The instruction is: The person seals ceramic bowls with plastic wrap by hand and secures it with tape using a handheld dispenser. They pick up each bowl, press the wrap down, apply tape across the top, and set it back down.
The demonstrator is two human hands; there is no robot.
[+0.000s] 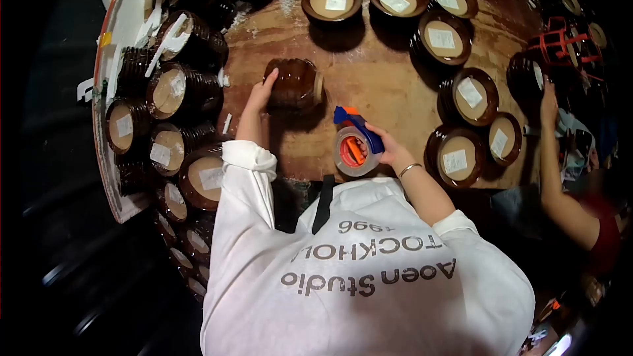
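Note:
My left hand (pixel 260 95) grips the left end of a stack of brown glazed bowls (pixel 293 86) that lies on its side on the wooden table. Its pale unglazed base faces right. My right hand (pixel 390 148) is closed around a blue and orange tape dispenser (pixel 364 133). A roll of clear tape (pixel 344 161) with a red core sits in the dispenser, close to the table's near edge. The dispenser is just below and right of the bowls, apart from them.
Upturned brown bowl stacks with white labels (pixel 455 160) stand along the table's right side and back (pixel 331 16). More stacks (pixel 168 92) crowd the left, with white foam scraps (pixel 170 39) among them. At right, another person's hand (pixel 548 102) touches a bowl stack (pixel 525 76).

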